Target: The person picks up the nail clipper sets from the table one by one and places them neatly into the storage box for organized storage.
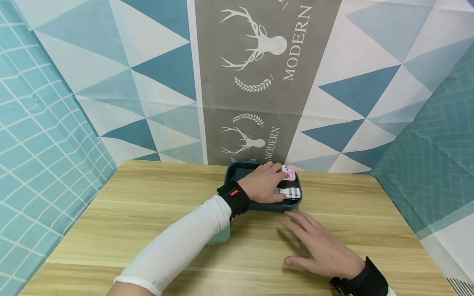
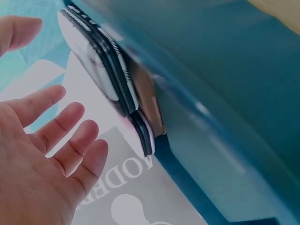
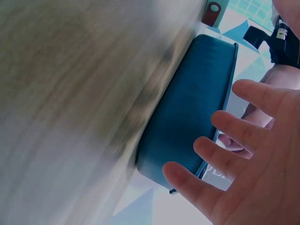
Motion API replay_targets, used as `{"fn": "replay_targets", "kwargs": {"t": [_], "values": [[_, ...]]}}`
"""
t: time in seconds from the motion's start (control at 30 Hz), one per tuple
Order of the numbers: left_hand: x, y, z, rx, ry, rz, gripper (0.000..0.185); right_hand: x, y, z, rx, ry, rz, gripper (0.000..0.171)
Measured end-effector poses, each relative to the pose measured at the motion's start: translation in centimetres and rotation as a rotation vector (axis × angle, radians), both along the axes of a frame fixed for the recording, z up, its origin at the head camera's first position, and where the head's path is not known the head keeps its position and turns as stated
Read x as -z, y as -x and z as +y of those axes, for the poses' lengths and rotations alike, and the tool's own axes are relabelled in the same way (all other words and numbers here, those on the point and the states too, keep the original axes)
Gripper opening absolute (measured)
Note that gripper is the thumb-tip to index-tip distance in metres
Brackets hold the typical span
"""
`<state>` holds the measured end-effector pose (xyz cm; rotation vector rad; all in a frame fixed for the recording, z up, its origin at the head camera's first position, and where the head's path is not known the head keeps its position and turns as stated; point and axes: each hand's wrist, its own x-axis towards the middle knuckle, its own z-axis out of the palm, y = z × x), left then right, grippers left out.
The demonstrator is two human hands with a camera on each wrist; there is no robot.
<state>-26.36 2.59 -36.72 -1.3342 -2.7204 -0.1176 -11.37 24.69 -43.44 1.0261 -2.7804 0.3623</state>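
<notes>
Dark teal rectangular plastic tray sits mid-frame at the far edge of the wooden bench. Your left hand rests fingers straight on small flat patterned pouches inside. Right hand lies released, flat on the bench just below.

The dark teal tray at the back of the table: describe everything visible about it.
The tray is a shallow, dark teal rectangle with rounded corners and a raised rim, plastic by its look. It lies flat on the wooden table near the patterned backdrop. At its right end sit small flat items, one pink, one black-and-white striped. The left hand reaches over it with straight fingers, by the items. The right hand is just in front, apart from it.
</notes>
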Motion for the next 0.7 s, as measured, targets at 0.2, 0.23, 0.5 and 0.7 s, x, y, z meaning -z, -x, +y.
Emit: {"fn": "replay_targets", "kwargs": {"t": [0.2, 0.23, 0.5, 0.7], "values": [[-0.9, -0.6, -1.5, -0.019, -0.045, -0.015, 0.064, -0.1, 0.0, 0.0, 0.01, -0.002, 0.012, 0.089], [-0.9, -0.7, -1.7, -0.022, -0.053, -0.016, 0.065, -0.2, 0.0, 0.0, 0.011, -0.001, 0.013, 0.089], [-1.4, -1.5, -4.3, -0.034, -0.124, -0.02, 0.067, -0.3, 0.0, 0.1, 0.015, 0.002, 0.001, 0.089], [-1.3, -2.2, -6.4, -0.021, -0.162, 0.007, 0.067, -0.3, 0.0, 0.0, 0.008, 0.006, 0.016, 0.088]]}}
